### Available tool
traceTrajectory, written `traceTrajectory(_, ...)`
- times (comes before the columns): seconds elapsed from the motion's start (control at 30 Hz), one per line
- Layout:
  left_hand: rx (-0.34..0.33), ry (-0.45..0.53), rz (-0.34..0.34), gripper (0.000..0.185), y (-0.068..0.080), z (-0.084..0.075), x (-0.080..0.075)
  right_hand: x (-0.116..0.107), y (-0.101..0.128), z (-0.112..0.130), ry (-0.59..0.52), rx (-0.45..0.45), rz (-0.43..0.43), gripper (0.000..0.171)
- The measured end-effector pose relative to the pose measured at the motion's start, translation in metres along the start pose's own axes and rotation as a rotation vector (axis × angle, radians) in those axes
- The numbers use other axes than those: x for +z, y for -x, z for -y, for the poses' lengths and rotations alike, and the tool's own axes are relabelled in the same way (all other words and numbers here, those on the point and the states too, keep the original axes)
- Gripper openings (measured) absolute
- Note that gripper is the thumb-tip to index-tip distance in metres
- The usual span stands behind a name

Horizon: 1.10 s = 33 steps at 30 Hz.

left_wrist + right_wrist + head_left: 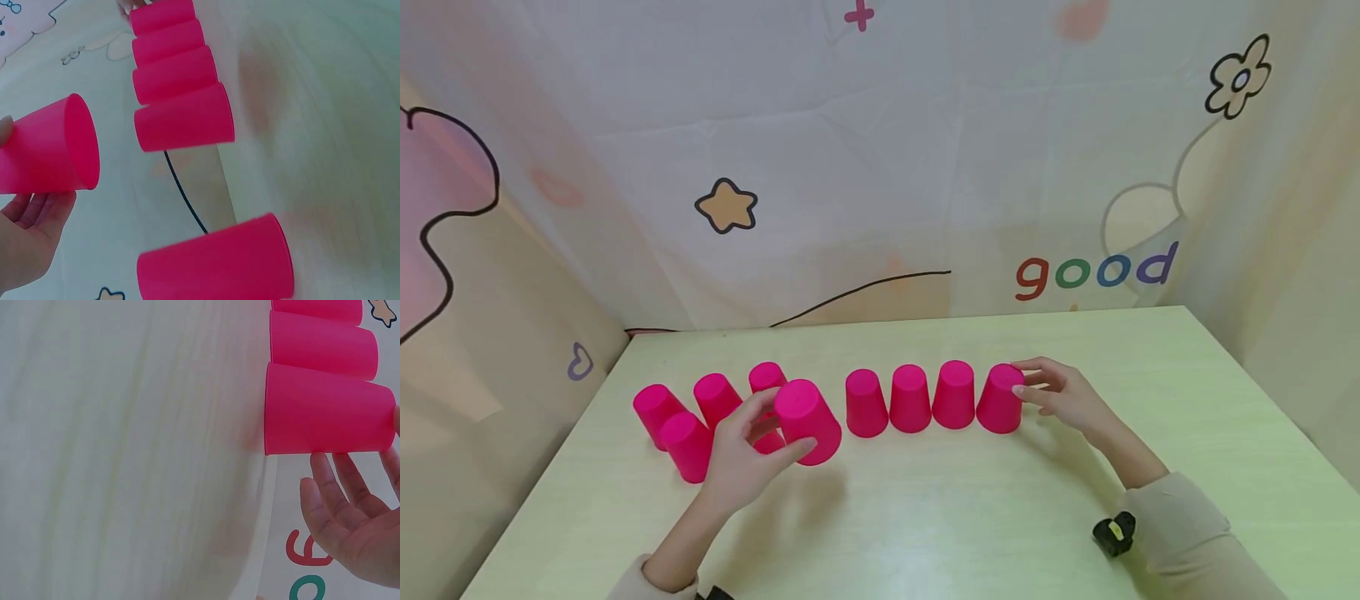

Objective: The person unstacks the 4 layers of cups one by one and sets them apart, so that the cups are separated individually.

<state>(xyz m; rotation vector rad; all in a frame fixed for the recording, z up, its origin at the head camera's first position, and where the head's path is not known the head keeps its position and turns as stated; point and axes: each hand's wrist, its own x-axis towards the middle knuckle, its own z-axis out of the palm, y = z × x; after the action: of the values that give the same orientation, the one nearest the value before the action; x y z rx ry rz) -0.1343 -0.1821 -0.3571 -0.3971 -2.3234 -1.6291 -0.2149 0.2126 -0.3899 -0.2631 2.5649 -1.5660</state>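
Several pink plastic cups stand upside down on a pale green table (925,517). My left hand (752,442) grips one pink cup (807,421) and holds it tilted just above the table; the left wrist view shows this held cup (50,150) with its open mouth facing the row, above my fingers (34,212). To the right, a close row of cups (910,400) stands side by side. My right hand (1037,392) touches the row's end cup (1000,400) with fairly straight fingers; the right wrist view shows those fingers (340,494) lying beside that cup (325,412).
A loose cluster of pink cups (688,442) stands at the left, partly behind my left hand. A patterned cloth backdrop (880,167) rises behind and beside the table. A small black device (1112,533) sits at my right sleeve.
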Motion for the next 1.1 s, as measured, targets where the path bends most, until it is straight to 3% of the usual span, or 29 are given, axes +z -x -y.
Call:
traceTrajectory(0.33, -0.004, -0.054, -0.102, 0.050, 0.016, 0.007, -0.035, -0.001, 0.000, 0.000, 0.007, 0.011, -0.005, 0.049)
traceTrajectory(0.47, -0.039, -0.063, -0.162, 0.053, 0.022, 0.009, -0.053, -0.001, -0.001, 0.001, 0.006, 0.009, -0.004, 0.050)
traceTrajectory(0.73, -0.059, -0.158, -0.268, 0.055, 0.032, 0.006, -0.085, 0.000, -0.001, 0.000, 0.000, -0.001, 0.001, 0.049)
traceTrajectory(0.9, -0.113, -0.216, -0.325, 0.055, 0.038, 0.010, -0.106, 0.000, 0.000, -0.001, -0.006, -0.008, 0.005, 0.049)
traceTrajectory(1.1, -0.263, -0.249, -0.356, 0.054, 0.048, 0.020, -0.137, 0.000, 0.000, 0.000, -0.003, -0.005, 0.004, 0.049)
